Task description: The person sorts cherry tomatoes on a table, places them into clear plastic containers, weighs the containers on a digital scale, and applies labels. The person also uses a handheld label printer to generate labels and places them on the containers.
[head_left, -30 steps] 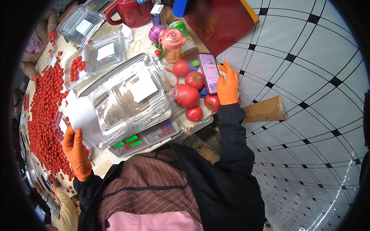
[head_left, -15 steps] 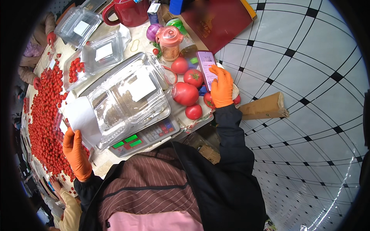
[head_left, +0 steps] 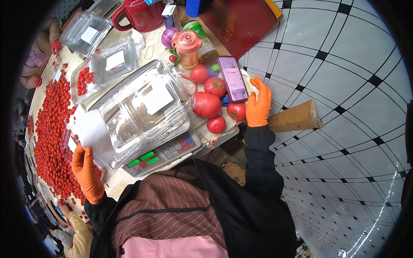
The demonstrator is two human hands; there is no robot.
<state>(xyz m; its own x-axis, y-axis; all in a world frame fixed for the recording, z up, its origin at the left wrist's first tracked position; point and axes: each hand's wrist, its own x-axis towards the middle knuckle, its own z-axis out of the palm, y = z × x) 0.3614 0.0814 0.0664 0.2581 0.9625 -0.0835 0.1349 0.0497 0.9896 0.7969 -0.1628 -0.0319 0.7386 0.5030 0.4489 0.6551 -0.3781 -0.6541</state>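
Clamshell box (head_left: 144,109): clear, glossy thin plastic, rounded corners, hinged lid thrown open, a white paper label on it; it lies on the scale, in front of me at the middle of the bench.
White sheet (head_left: 92,133): matte paper, curled, at the box's left corner.
Left hand (head_left: 87,174): in an orange rubber glove; my fingers are closed around the lower edge of the white sheet, thumb up against it.
Phone (head_left: 232,78): flat, dark-rimmed rectangle with a lit pale screen, propped among the tomatoes.
Right hand (head_left: 258,104): orange-gloved, fingers loosely spread and curled; it rests against the phone's right edge, and I cannot tell whether it truly grips it.
Scale (head_left: 161,151): grey body, metal pan, green digit windows and a keypad facing me.
Large tomatoes (head_left: 207,104): smooth, round, red, clustered left of the phone.
Cherry tomatoes (head_left: 49,137): small, glossy, red, heaped along the bench's left side.
Bench (head_left: 112,178): pale surface carrying all of this.
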